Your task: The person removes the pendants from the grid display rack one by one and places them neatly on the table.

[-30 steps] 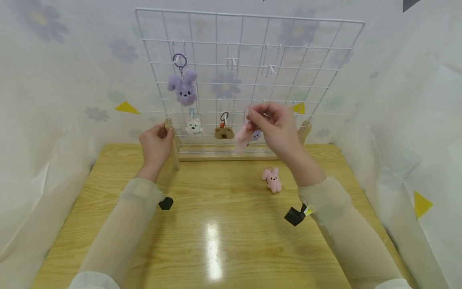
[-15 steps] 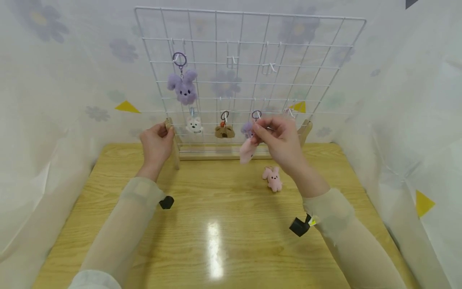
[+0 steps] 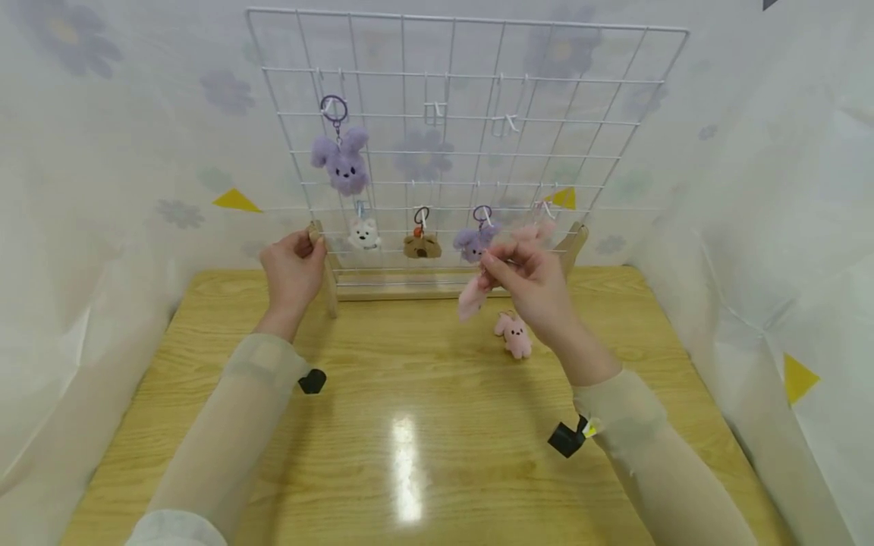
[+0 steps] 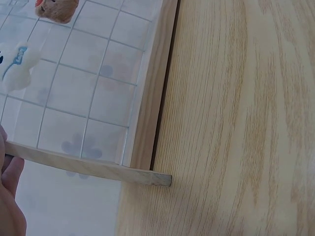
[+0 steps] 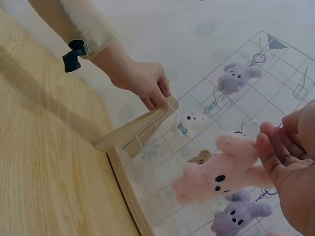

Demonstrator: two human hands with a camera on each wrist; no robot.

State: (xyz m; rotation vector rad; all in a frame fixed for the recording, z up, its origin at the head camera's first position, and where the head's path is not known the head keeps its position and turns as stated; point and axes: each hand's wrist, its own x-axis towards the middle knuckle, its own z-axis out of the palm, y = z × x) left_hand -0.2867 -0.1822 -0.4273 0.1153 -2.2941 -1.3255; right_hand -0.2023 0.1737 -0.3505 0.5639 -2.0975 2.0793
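My left hand grips the upper end of the wooden stand's left leg. With thumb and fingers, my right hand pinches the top of a pink plush bunny keychain, which dangles in front of the white wire grid. Its ring is mostly hidden by the fingers. Behind the right hand, a small purple bunny keychain hangs on a lower hook. Another pink keychain hangs to its right, partly covered by the hand. A third pink bunny keychain lies on the table below.
A larger purple bunny keychain hangs at upper left. Below it are a white dog keychain and a brown bear keychain. Two upper hooks, the middle hook and the right hook, carry nothing. The wooden table spreads in front.
My right hand has moved down and slightly right with the pink bunny keychain, uncovering the small purple keychain and part of the pink one on the grid. My left hand stays on the stand.
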